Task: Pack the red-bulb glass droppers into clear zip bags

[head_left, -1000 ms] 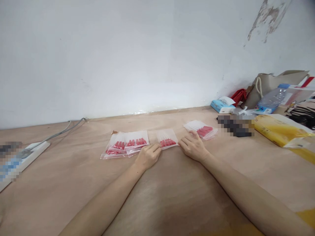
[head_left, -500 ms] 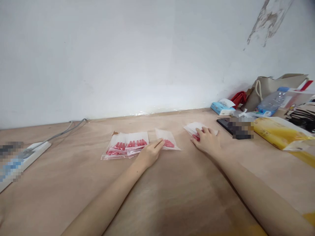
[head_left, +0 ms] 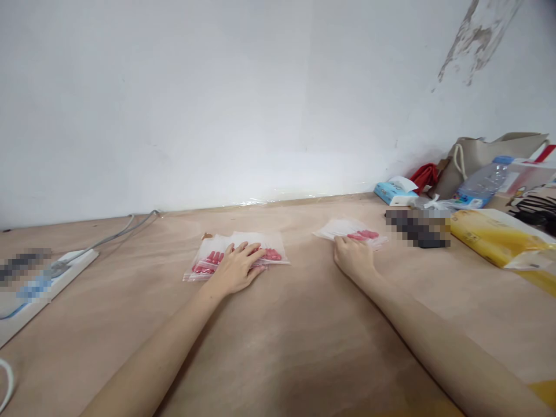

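Clear zip-lock bags with small red pieces inside lie overlapping left of centre on the brown table covering. My left hand rests flat across these bags, fingers spread, hiding part of the red contents. Farther right, another zip-lock bag, possibly one of several stacked, lies with red pieces showing through it. At its near edge my right hand is closed, fingers curled against the plastic. The fingertips of that hand are hidden from view.
To the right lie a blurred dark phone-like object, a yellow package, a blue tissue pack, a plastic bottle and a grey bag. On the left is a white power strip with a grey cable.
The separate bag near the middle has moved left onto the overlapping bags, and my left hand has gone left and spread over them. My right hand has curled closed at its bag's near edge.
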Motion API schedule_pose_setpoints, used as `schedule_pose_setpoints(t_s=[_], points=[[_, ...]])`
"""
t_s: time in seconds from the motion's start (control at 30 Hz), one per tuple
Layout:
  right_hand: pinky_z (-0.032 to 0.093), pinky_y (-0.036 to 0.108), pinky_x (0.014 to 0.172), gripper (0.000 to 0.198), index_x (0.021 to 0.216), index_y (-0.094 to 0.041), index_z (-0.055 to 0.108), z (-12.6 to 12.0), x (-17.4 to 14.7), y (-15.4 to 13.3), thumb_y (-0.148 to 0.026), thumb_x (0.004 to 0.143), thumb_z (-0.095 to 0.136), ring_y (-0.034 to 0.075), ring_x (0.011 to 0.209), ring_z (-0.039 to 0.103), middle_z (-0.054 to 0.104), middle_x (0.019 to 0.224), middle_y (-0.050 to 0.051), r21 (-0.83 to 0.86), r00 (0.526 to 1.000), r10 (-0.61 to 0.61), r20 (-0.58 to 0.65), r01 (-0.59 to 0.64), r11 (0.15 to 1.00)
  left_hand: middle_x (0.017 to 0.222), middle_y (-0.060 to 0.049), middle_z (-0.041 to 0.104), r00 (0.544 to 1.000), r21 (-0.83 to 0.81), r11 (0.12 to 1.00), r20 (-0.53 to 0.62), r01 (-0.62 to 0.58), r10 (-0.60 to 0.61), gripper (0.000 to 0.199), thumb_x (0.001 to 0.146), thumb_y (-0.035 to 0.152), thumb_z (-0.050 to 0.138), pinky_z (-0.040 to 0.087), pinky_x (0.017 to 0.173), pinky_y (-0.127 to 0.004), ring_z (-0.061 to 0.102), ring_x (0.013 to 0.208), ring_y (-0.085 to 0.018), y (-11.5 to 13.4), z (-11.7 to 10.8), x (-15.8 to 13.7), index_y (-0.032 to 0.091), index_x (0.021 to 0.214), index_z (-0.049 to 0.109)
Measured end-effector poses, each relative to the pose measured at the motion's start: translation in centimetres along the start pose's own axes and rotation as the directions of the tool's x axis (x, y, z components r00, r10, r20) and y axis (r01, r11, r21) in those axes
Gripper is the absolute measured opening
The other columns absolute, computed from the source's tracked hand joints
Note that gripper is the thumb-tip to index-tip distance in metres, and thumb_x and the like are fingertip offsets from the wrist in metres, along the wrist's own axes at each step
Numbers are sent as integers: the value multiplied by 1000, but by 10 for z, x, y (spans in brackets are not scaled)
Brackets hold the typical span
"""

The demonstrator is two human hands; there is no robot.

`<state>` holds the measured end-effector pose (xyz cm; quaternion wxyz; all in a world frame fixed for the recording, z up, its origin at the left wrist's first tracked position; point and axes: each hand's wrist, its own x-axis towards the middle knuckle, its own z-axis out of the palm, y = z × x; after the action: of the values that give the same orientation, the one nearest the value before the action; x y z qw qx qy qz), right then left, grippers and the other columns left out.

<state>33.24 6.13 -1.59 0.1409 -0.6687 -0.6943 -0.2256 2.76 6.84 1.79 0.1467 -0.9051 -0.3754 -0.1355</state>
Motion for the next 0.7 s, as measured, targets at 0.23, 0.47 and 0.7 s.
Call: schedule_pose_setpoints(t_s=[0.23, 0.47, 0.7], points=[[36, 28, 50, 21, 76, -16, 62, -26, 1, -80, -23, 81, 42, 22, 63, 63, 66, 71, 11, 150, 996, -55, 73, 44, 988, 120, -6, 54, 1000, 34, 999, 31, -8, 7, 31, 87, 32, 43, 38, 84, -44, 50, 107, -27, -16, -4, -17, 28, 117, 51], [42, 28, 68, 25, 87, -19, 64, -35, 2, -76, -32, 85, 42, 19, 85, 58, 66, 85, 8, 397, 984, -167, -69, 181, 900, 116, -9, 56, 989, -41, 996, 130, 79, -73, 50, 74, 58, 53, 31, 91, -53, 51, 104, -30, -16, -29, -18, 24, 110, 54], [38, 41, 90, 59, 117, -24, 55, -12, -1, -6, -57, 68, 59, 25, 112, 47, 49, 125, 10, 613, 884, -467, 0, 369, 698, 117, -11, 52, 994, -286, 956, -97, -70, 44, 28, 81, 34, 55, 41, 91, -38, 50, 108, -24, 43, -7, 18, 19, 105, 54]])
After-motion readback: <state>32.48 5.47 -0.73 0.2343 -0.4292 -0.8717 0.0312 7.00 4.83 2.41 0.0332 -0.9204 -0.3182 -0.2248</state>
